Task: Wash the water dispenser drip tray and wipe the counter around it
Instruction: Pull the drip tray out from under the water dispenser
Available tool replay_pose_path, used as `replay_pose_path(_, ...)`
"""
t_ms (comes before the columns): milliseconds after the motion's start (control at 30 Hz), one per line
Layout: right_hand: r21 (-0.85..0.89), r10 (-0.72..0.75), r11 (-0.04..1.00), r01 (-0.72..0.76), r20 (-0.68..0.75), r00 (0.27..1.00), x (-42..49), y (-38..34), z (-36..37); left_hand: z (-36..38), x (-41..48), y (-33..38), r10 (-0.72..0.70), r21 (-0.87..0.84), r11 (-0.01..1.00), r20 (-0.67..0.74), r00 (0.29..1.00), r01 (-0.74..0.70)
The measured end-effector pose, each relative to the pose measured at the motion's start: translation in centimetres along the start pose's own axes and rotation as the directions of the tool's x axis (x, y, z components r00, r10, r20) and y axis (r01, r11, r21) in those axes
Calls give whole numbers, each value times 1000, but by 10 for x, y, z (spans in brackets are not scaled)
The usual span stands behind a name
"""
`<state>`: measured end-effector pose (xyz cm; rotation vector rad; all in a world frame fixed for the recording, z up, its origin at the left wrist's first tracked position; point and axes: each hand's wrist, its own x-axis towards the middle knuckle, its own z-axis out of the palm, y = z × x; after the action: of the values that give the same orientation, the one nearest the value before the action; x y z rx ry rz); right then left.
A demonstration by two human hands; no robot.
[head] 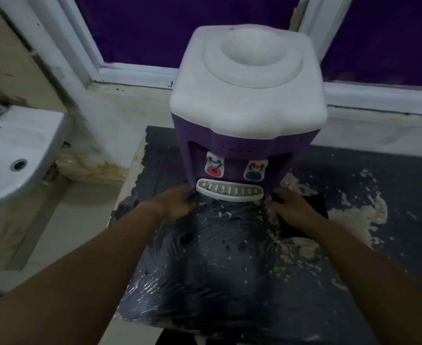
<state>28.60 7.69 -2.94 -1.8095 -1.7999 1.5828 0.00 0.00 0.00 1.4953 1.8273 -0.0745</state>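
A purple water dispenser (244, 135) with a white top stands on the dark, peeling counter (230, 270). Its white slotted drip tray (230, 191) sits in place at the bottom front, below two taps. My left hand (175, 204) touches the dispenser's lower left corner, just left of the tray. My right hand (292, 207) is at the lower right corner, its fingers curled round a dark cloth (317, 212) that lies partly under the hand. The fingertips of both hands are hidden against the base.
A white washbasin (13, 155) stands to the left, below counter height. A window with a white frame (135, 73) and purple covering runs behind the dispenser. Crinkled plastic film (170, 277) covers the counter's near part; pale flaked patches (359, 215) mark its right side.
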Motion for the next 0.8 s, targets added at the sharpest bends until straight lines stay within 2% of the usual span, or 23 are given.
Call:
replay_pose_path(100, -91, -1, 996, -1, -18, 1000, 20, 2, 4, 2, 24, -9, -27, -6, 1000, 32, 999, 28)
replay_pose_path(267, -124, 8, 992, -2, 46, 999, 43, 3, 16, 9, 56, -20, -29, -55, 998, 69, 997, 33)
replay_pose_path(367, -132, 70, 990, -58, 86, 994, 51, 5, 22, 16, 69, -21, -30, -49, 998, 63, 998, 33)
replay_pose_path(600, -196, 138, 973, -118, 93, 986, 60, 15, 33, 31, 84, -27, -93, -72, 992, 122, 988, 102)
replay_pose_path(800, -229, 129, 967, -108, 80, 988, 64, 12, 35, 33, 92, -26, -73, -95, 992, 123, 990, 85)
